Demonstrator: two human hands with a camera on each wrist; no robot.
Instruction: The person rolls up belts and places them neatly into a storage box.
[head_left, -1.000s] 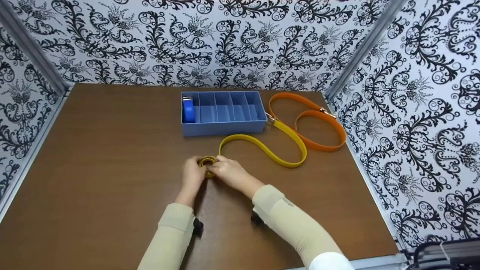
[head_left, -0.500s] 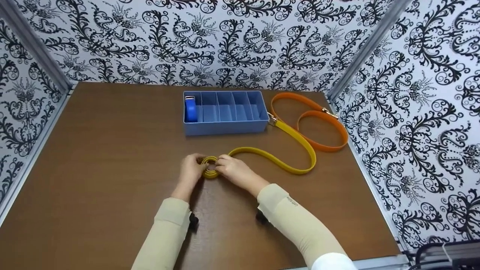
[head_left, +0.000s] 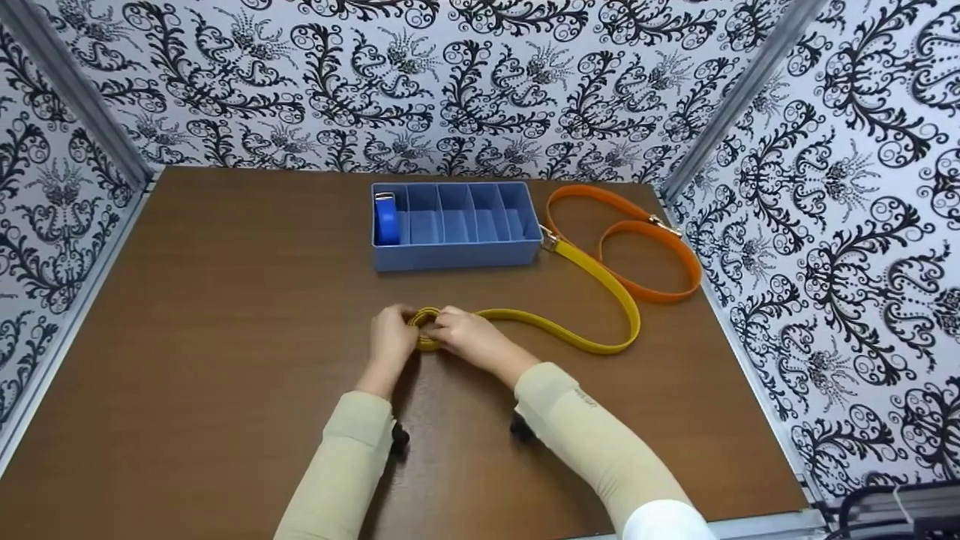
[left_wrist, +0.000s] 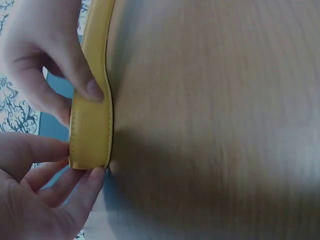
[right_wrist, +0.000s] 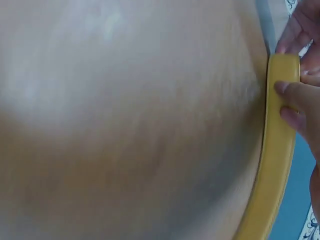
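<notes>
A yellow leash (head_left: 559,330) stands on edge on the wooden table, its near end wound into a coil. My left hand (head_left: 391,341) holds the coil's left side; in the left wrist view, its thumb and fingers grip the yellow band (left_wrist: 91,135) from both edges. From the right, my right hand (head_left: 480,341) pinches the coil, with a thumb or finger inside the ring. The right wrist view shows its fingers (right_wrist: 300,97) on the flat face of the band. The leash's loose length curves rightward and back to a metal clasp (head_left: 549,238) beside the blue box.
Behind the hands stands a blue divided box (head_left: 457,257); a rolled blue strap (head_left: 387,219) with a metal buckle fills its leftmost compartment. An orange leash (head_left: 652,295) with a metal snap hook (head_left: 664,225) lies at the back right. Patterned walls (head_left: 360,90) border the table.
The coil has been turned between both hands, and the right hand's fingers shifted on it. The loose yellow length moved slightly right and nearer me. The whole view drifted a little.
</notes>
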